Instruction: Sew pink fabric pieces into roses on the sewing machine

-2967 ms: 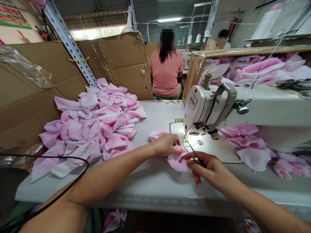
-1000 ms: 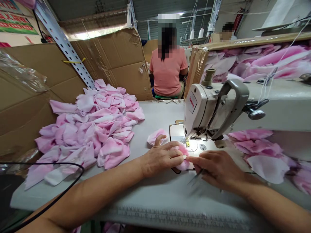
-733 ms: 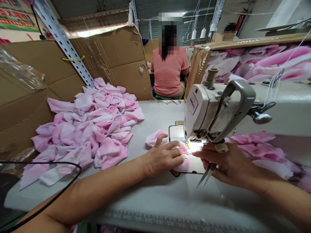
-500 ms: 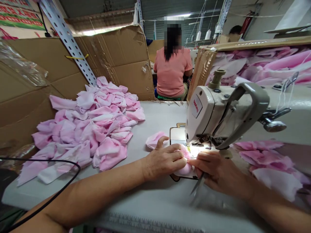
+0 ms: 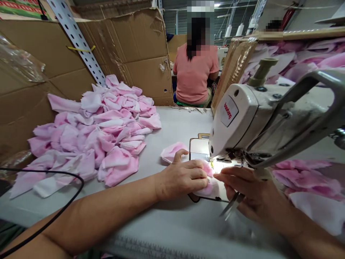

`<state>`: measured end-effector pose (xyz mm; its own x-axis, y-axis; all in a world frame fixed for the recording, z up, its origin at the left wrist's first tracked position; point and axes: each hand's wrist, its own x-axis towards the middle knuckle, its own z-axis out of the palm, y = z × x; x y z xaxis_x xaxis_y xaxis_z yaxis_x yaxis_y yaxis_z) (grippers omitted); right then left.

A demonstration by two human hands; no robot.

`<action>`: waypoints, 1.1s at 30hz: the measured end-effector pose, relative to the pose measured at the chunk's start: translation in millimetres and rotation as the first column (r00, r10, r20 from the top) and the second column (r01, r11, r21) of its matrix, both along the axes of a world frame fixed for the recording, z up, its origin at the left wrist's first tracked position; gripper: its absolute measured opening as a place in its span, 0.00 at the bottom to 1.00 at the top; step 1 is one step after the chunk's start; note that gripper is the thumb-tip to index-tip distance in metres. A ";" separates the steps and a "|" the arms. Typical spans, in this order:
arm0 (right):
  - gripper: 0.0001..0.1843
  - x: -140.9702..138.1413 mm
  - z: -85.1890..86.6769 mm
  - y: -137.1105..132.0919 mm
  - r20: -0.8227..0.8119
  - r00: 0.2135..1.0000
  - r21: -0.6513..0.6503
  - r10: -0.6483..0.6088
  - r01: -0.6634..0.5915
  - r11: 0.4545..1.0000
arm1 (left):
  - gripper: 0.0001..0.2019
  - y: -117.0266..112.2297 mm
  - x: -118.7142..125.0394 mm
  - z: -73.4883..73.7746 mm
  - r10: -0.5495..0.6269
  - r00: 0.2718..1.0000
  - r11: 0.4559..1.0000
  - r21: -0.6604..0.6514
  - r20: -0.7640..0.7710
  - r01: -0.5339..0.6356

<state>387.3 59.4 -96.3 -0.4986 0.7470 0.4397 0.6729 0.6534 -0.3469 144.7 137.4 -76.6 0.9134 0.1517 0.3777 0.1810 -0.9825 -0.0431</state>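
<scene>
My left hand point(image 5: 183, 178) lies flat, fingers together, pressing a small pink fabric piece point(image 5: 208, 187) onto the bed of the white sewing machine point(image 5: 242, 118), just below the lit needle area point(image 5: 218, 166). My right hand point(image 5: 248, 192) touches the same piece from the right with its fingertips and holds metal thread snips point(image 5: 232, 205) in the curled fingers, blades pointing down-left. A second pink piece point(image 5: 171, 151) lies just beyond my left thumb.
A large heap of pink fabric pieces point(image 5: 91, 133) covers the table's left side, backed by cardboard boxes point(image 5: 129, 50). More pink pieces point(image 5: 307, 176) lie behind the machine. A person in a salmon shirt point(image 5: 196, 72) sits ahead, facing away. A black cable point(image 5: 51, 176) curves at the left.
Both hands brought the pink piece from the table's front up under the needle. The snips swung from pointing up at the needle to hanging below my right palm. My view moved closer.
</scene>
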 end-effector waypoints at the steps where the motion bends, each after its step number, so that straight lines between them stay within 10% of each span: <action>1: 0.30 -1.2 -0.5 -1.2 0.006 1.000 0.013 0.000 0.000 1.000 | 0.12 -0.3 0.2 -0.1 -0.002 1.000 1.000 0.003 0.001 0.002; 33: 0.34 -16.1 -4.3 -2.3 0.052 0.995 0.107 0.082 -0.087 0.990 | 0.08 -1.9 -0.8 -7.3 0.000 0.999 0.998 0.061 0.050 -0.003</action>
<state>371.2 57.2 -100.6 -0.5800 0.6501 0.4908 0.6277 0.7407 -0.2394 143.9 135.5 -83.8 0.8928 0.1284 0.4318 0.1860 -0.9781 -0.0938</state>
